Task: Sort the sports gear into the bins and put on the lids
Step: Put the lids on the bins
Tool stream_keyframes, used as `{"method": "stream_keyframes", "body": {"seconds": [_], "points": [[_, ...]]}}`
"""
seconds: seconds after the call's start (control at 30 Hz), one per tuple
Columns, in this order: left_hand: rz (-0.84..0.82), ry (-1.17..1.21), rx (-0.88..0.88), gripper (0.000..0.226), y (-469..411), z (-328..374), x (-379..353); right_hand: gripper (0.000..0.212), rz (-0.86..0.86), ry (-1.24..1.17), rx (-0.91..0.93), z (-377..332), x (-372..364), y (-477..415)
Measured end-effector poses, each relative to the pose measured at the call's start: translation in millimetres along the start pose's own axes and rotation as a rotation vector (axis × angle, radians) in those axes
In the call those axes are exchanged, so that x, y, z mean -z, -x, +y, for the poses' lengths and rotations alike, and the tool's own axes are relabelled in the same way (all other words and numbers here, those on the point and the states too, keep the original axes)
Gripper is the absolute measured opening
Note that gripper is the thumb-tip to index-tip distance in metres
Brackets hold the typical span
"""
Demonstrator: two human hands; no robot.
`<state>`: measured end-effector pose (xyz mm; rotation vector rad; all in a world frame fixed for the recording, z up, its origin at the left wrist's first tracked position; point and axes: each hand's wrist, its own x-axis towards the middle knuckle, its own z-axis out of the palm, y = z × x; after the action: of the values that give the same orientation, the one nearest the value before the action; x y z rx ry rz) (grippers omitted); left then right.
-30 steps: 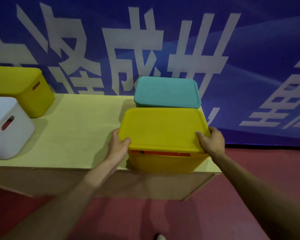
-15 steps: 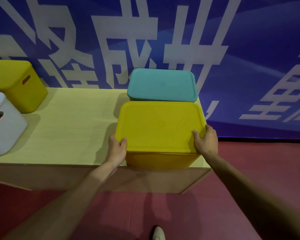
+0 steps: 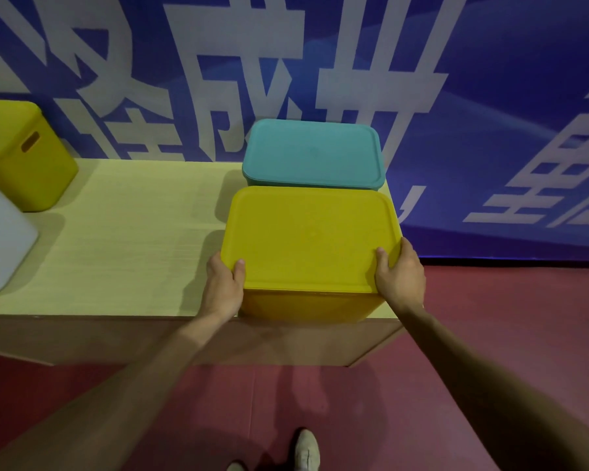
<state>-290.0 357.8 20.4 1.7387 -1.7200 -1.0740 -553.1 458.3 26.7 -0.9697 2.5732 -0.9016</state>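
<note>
Lowered yellow lid seemingly seated on yellow bin

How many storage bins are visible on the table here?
4: front yellow bin at the near edge, teal bin directly behind it, far yellow bin back left, white bin cropped at left.

A: The yellow lid looks like matt plastic, smooth; the yellow bin under it looks the same.
B: The teal lid too, matt plastic with no shine; the white bin is smooth plastic with a soft sheen.
A: The table top shows pale wood grain, matt; the floor is a dull red covering; the banner is a smooth printed sheet.
</note>
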Motion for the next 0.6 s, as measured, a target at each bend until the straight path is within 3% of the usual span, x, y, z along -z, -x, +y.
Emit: {"method": "stream_keyframes", "body": {"seconds": [0.27, 0.6], "points": [[-0.024, -0.071, -0.028, 0.057, -1.5, -3.8, 1.5, 0.064, -0.02, -0.037, -0.036, 1.9, -6.8, -0.9], [-0.094, -0.499, -0.2, 0.053, -6.7, -5.0, 12.2, 0.066, -0.071, 0.163, -0.019, -4.9, -5.7, 0.5]]}}
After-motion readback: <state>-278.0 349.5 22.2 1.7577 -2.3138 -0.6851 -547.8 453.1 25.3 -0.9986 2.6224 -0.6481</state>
